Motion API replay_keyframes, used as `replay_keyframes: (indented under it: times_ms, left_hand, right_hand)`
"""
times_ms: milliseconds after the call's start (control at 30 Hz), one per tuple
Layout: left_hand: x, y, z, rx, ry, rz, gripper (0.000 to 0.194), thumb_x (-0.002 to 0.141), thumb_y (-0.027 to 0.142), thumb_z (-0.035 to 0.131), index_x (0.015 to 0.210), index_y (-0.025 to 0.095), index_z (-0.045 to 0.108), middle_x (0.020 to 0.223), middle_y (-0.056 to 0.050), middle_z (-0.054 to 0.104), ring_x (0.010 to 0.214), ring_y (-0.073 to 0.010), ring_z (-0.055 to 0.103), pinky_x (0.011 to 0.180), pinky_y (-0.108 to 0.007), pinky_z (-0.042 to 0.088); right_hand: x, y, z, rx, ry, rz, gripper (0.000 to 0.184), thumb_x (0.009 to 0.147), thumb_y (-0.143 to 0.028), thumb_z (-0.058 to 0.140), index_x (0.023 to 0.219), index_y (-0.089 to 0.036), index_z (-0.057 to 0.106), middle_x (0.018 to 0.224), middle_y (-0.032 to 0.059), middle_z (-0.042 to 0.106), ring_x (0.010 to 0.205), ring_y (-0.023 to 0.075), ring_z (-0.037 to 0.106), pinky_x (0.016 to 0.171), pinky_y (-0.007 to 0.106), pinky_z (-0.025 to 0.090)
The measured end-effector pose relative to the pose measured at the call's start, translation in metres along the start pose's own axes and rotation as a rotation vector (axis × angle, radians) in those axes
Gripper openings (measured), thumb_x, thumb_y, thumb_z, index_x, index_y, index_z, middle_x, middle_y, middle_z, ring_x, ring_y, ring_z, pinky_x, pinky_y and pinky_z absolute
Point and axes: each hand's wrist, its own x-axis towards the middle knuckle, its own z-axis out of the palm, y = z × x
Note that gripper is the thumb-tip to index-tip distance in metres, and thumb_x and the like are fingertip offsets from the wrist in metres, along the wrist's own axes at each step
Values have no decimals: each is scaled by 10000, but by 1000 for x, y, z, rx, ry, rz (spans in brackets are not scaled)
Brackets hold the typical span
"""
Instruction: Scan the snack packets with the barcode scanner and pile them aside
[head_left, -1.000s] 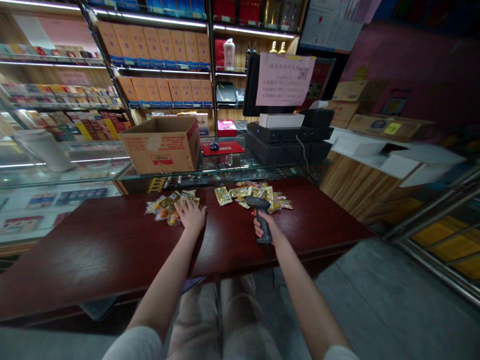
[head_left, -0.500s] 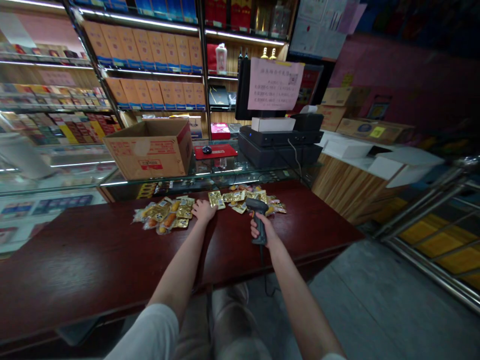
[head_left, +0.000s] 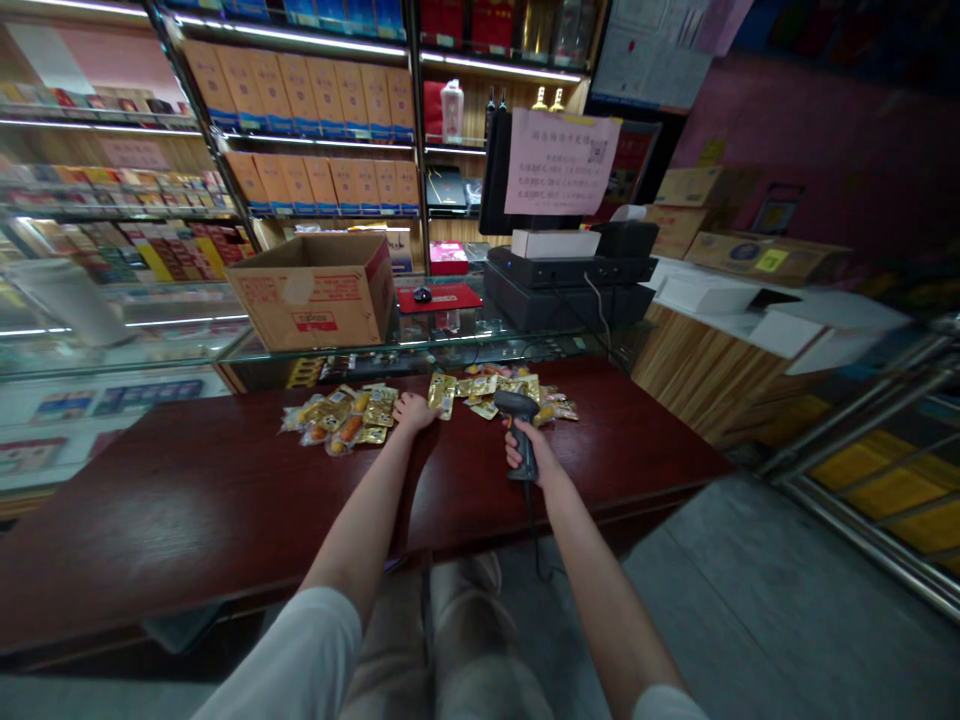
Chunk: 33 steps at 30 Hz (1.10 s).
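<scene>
My right hand (head_left: 529, 450) is wrapped round the grip of a dark grey barcode scanner (head_left: 517, 405), held above the table with its head tilted away from me. My left hand (head_left: 412, 411) rests low at the table, fingers apart beside a left pile of gold snack packets (head_left: 341, 418). A single gold packet (head_left: 442, 396) lies by its thumb side; whether the thumb touches it is hard to tell. Behind the scanner is another heap of gold packets (head_left: 484, 385), partly hidden by it.
The dark red table (head_left: 225, 490) meets a glass counter carrying an open cardboard box (head_left: 315, 300), a mouse (head_left: 422, 295) on a red mat, and a monitor with a pink notice (head_left: 562, 165). The scanner's cable (head_left: 536, 540) hangs over the front edge. Metal railing (head_left: 862, 520) stands right.
The whole view has shifted slightly right and up. Both hands, the scanner and the packets keep nearly the same places relative to each other.
</scene>
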Motion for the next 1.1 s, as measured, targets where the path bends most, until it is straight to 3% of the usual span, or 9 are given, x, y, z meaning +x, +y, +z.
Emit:
replay_keyframes:
  times_ms: [67,167,233,367,600,867,967,1100]
  left_hand:
    - [-1,-7,0,-172,25,17,470,659,448,759,1020,171,644,1284,-216,587,1295,-448,451,1031,-549,331]
    - [-8,-18,1,-385,56,92,240,792,377,653,940,198,595,1045,-120,691,1152,-336,586,1012,-491,380]
    - [-13,-24,3,-454,60,135,187,862,366,571,958,206,564,954,-69,699,1026,-260,642,953,-419,445]
    - [-17,-28,4,-591,58,210,237,896,361,516,1057,187,535,1041,-68,696,985,-204,662,865,-329,505]
    - [-21,-24,-3,-734,29,228,318,912,335,474,1142,146,585,1137,-106,704,1042,-211,662,902,-321,505]
    - [-27,-21,-7,-637,59,250,348,924,328,462,1207,156,569,1209,-96,693,1091,-202,651,938,-309,485]
    - [-34,-16,-11,-411,151,250,434,938,317,432,1323,134,511,1239,-136,674,1126,-230,637,985,-344,449]
    - [-50,-21,-27,34,340,227,574,936,297,412,1487,135,397,1241,-195,656,1231,-342,550,1079,-507,322]
  right_hand:
    - [-1,0,1,-1,-4,-1,334,776,-433,684,963,-206,527,534,-106,480,335,62,379,338,200,312]
    - [-4,-1,3,-10,-46,9,319,795,-430,675,969,-211,521,535,-108,473,338,63,382,341,195,305]
    - [-6,0,4,-27,-101,27,315,805,-433,672,973,-213,521,537,-108,476,337,62,373,340,193,297]
    - [-12,4,9,-79,-192,45,366,790,-459,693,997,-198,542,538,-103,495,325,58,353,328,196,293]
    - [-13,6,11,-112,-168,51,356,771,-471,720,918,-207,531,516,-108,493,311,57,362,324,191,303]
    - [-12,4,12,-112,-175,64,363,760,-460,720,930,-196,539,507,-106,492,309,50,351,319,189,294]
    - [-12,4,12,-108,-170,74,370,768,-447,708,984,-194,548,514,-109,493,312,54,353,324,191,288]
    - [-11,4,11,-86,-151,65,366,778,-439,701,1000,-193,548,516,-111,487,316,56,365,332,192,279]
